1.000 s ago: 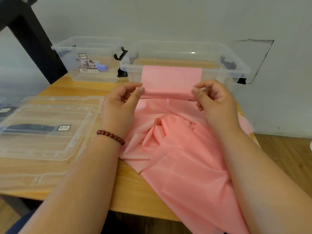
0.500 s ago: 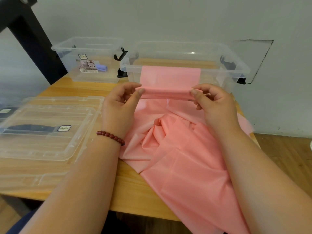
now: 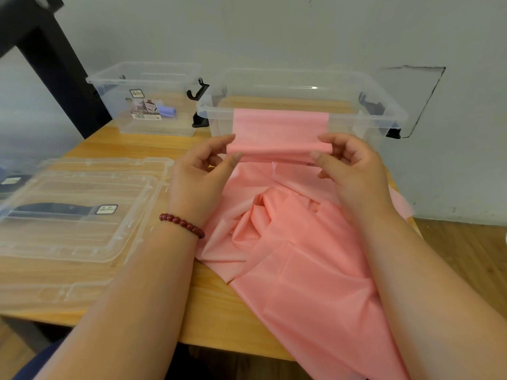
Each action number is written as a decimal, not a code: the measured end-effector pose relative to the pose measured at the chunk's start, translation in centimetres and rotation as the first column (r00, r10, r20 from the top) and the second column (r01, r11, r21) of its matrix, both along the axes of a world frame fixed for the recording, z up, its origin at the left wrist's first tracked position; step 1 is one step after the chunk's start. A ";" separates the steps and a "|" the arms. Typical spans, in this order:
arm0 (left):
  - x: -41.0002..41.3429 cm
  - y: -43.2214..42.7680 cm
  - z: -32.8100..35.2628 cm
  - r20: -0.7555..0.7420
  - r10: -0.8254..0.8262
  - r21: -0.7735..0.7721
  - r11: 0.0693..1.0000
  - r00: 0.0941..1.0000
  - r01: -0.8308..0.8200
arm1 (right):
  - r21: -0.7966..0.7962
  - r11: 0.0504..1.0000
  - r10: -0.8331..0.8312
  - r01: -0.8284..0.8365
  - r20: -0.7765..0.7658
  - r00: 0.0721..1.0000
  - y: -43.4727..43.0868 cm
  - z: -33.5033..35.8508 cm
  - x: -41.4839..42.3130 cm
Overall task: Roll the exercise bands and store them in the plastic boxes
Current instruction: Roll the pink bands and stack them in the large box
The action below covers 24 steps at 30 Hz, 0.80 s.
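Both hands are up over the worktop, each pinching one end of a fold in the pink band. The left hand has its grip closed on the band's left edge, thumb against fingertips; the right hand grips the right edge the same way, fingers curled. Between them the band runs taut and level; above the fold a flat stretch stands in front of the near side of the right box (whether it touches the plastic, I cannot tell). The rest of the band lies bunched on the worktop under the wrists and spills off the near edge. The right box sits open at the back, close to the wall; the left box stands just beside it, also open, with a small purple thing inside. Clear lids lie stacked on the left of the worktop; a red bead bracelet circles the left wrist.
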<state>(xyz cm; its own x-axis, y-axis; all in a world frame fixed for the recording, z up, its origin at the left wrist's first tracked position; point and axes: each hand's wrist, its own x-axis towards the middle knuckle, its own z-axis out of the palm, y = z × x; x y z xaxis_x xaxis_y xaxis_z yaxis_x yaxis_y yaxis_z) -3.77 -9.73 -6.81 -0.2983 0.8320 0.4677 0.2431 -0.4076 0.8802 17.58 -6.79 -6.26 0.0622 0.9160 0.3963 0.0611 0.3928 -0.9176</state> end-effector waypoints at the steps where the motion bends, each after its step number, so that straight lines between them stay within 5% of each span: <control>1: 0.0 0.1 -0.1 -0.004 0.005 0.003 1.000 1.000 -0.005 | -0.004 1.000 -0.005 0.005 0.009 1.000 0.0 0.0 0.0; 24: 0.1 0.0 0.0 -0.015 0.125 0.024 0.992 0.992 -0.125 | 0.059 0.998 -0.027 0.023 0.078 0.997 0.0 -0.1 0.2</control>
<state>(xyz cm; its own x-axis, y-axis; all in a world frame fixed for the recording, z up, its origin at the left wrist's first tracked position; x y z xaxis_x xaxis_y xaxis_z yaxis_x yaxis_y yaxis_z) -3.72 -9.74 -6.79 -0.3915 0.7776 0.4919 0.3075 -0.3933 0.8665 17.82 -6.83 -6.35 0.0514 0.8898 0.4535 0.1428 0.4429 -0.8851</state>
